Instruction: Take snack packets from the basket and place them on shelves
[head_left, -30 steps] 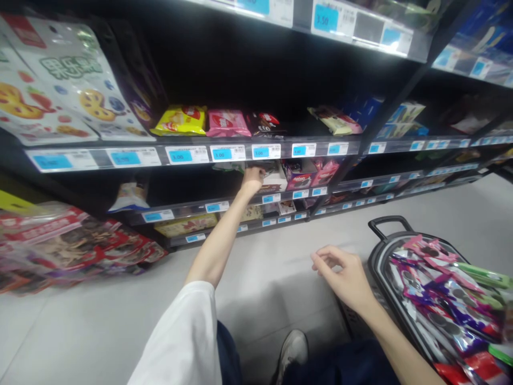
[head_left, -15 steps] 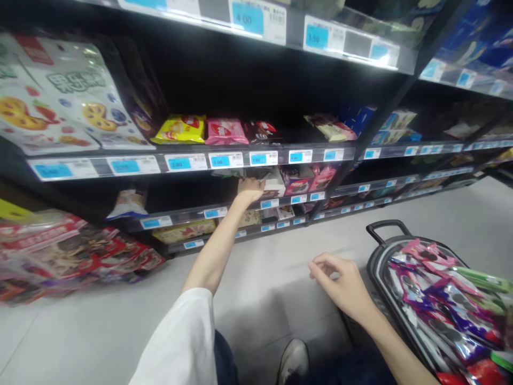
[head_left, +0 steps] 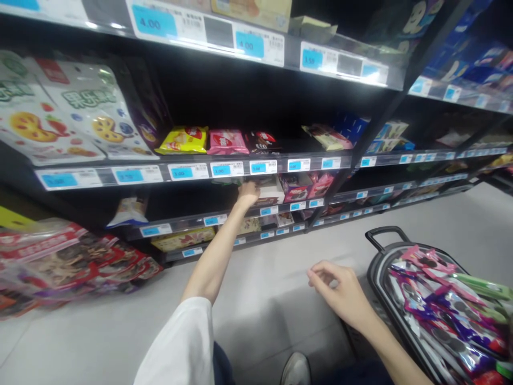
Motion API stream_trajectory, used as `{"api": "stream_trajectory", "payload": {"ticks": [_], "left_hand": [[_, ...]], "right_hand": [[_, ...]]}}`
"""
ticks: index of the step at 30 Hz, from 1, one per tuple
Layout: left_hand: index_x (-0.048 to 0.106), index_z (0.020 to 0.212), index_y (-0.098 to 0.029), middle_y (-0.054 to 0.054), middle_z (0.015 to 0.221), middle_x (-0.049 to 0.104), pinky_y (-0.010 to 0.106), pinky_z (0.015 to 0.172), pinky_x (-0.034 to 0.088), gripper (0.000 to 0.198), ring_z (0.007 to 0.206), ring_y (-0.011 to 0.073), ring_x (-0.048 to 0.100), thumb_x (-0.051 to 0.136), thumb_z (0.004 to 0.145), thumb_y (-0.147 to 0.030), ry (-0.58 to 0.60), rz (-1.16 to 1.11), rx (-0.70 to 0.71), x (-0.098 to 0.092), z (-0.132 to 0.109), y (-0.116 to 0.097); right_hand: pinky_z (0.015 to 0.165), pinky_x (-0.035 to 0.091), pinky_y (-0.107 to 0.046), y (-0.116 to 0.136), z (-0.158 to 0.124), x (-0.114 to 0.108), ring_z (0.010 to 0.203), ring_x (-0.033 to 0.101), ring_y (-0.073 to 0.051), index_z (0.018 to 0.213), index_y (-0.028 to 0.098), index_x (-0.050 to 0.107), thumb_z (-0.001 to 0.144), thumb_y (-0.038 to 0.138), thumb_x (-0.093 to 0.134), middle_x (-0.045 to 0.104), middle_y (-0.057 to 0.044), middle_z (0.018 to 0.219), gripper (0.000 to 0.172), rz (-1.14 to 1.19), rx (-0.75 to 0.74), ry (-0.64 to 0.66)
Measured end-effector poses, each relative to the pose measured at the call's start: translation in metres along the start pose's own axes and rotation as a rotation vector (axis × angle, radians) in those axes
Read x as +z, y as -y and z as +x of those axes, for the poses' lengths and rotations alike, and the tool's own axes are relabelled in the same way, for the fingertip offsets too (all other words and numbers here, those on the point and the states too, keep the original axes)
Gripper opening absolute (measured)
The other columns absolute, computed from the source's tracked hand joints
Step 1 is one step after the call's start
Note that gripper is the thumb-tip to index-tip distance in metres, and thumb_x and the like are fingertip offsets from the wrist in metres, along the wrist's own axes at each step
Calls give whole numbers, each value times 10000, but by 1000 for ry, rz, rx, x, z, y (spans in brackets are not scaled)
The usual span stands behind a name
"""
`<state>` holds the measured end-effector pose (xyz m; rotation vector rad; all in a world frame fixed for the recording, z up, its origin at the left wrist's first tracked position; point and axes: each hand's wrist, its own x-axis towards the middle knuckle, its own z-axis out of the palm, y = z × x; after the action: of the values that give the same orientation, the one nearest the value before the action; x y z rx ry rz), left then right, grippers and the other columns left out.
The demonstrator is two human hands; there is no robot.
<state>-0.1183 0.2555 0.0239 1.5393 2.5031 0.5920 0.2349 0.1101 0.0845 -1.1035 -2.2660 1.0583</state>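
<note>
My left hand (head_left: 249, 193) reaches onto the lower shelf. Its bent fingers are at the left end of an open white and brown carton (head_left: 269, 197); blur and shadow hide the fingertips and whatever is between them. Beside that carton stand a purple-pink box (head_left: 296, 191) and a pink box (head_left: 321, 185). My right hand (head_left: 335, 286) hovers over the floor, loosely curled, thumb and fingers slightly apart, holding nothing. Nearest to it on the right is a black-rimmed basket (head_left: 379, 272), filled with purple and pink snack packets (head_left: 449, 299) and a green package (head_left: 484, 286).
Yellow (head_left: 184, 140), pink (head_left: 227, 141) and dark (head_left: 262, 141) packets lie on the shelf above. White cookie pouches (head_left: 96, 115) stand at left. Price labels line the shelf edges (head_left: 192, 170). Red bags (head_left: 76, 262) sit low at left. The basket handle (head_left: 387, 235) sticks up.
The view has tilted up, so the shelves appear lower. My left hand has shifted slightly left against the carton, uncovering more of its brown front. My right hand has stayed nearly still.
</note>
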Motion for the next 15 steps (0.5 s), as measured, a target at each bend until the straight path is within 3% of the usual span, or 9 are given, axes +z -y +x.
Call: {"api": "stream_trajectory", "payload": {"ticks": [3,8,15], "left_hand": [[601,1356,-244,111,1350,663,399,1045,448,423,1265,288,600,369,1001,-238,-42,-34,-44,0,3,4],[557,1395,-294,89,1371,654,464,1074,416,421,1276,313,586,422,1009,-396,-50,-61,-44,5,7,6],[659,1271,-210,154,1267,702,469,1071,399,464,1229,350,613,461,973,-505,-47,-22,-74,11,10,6]], "right_hand": [[607,449,-244,0,0,0,623,616,-142,742,209,662,944,392,575,677,12,657,286,-3,3,4],[633,458,-245,-1,0,0,624,615,-137,743,208,659,948,384,574,673,15,659,283,1,-9,-4],[608,453,-244,-1,0,-1,622,621,-141,745,209,665,945,389,572,686,11,660,284,4,12,4]]}}
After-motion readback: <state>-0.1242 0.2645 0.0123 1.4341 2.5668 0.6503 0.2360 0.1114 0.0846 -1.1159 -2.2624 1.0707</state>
